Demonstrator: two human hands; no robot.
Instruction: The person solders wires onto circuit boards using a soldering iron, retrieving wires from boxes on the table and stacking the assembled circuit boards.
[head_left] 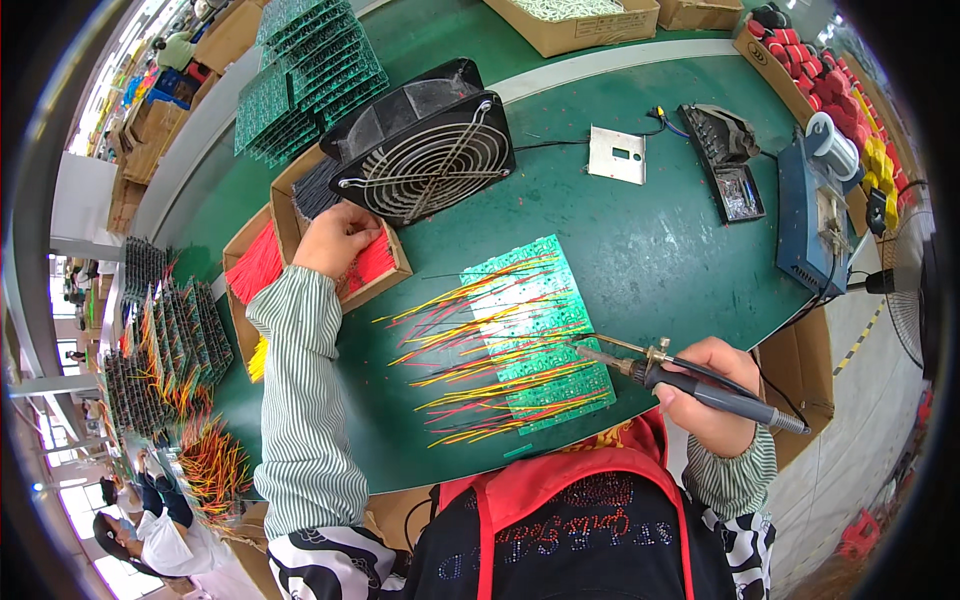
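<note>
My right hand point(712, 393) is closed around the grey handle of a soldering iron point(720, 400) with a thin solder-feed tube along it. The iron's tip points left, over a green circuit board panel point(575, 300). Rows of yellow, red and black wires point(480, 350) lie across that panel, and their loose ends hang off its left side. Over at the upper left, my left hand point(340, 240) reaches into a cardboard box point(385, 282) of short red wires point(372, 262). Its fingertips are pinched together at the wires; what lies between them is too small to make out.
A black fan point(425, 150) stands just beyond the left hand, near stacked green boards point(310, 80). A white metal plate point(617, 155), a black tray point(725, 165) and a blue soldering unit with a solder spool point(812, 215) sit toward the right. Wired boards point(175, 340) are piled at left.
</note>
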